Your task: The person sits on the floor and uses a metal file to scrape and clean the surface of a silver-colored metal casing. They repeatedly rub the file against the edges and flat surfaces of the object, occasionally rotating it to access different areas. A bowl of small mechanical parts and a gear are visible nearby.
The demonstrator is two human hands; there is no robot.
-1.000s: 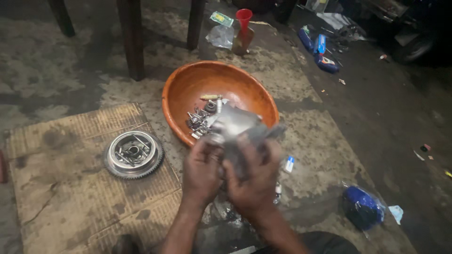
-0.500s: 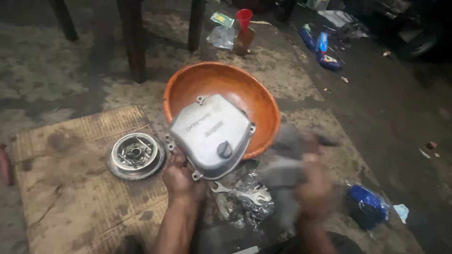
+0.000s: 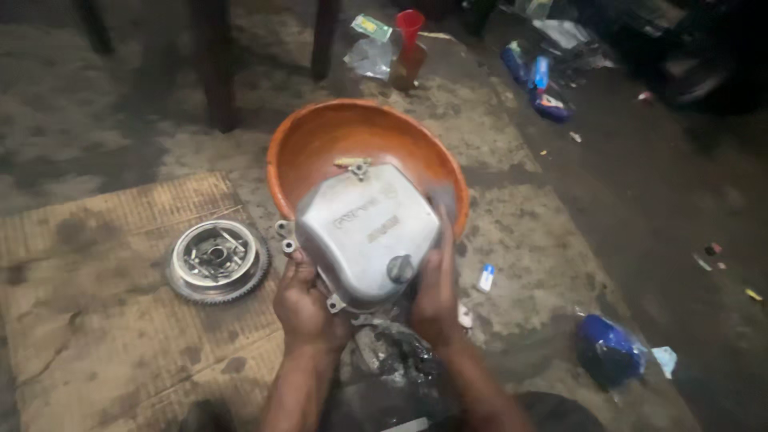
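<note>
- The left hand (image 3: 304, 300) and right hand (image 3: 436, 284) clasp a grey engine cover (image 3: 364, 232) by its edges, fingers wrapped, above the orange bowl (image 3: 320, 136).
- Oily metal looks slippery; it may drop onto the bowl's bolts.
- The flywheel (image 3: 216, 260) lies apart on cardboard (image 3: 96, 320).

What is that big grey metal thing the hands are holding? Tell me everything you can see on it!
The grey metal cover looks like a cast engine part, dull silver with smudges. It has a rounded, domed face, a dark round cap near its lower right, raised lettering across the middle, and small bolt lugs sticking out around its edge. It is held tilted up, in front of the orange bowl. The left hand grips its lower left edge; the right hand presses its right side.
</note>
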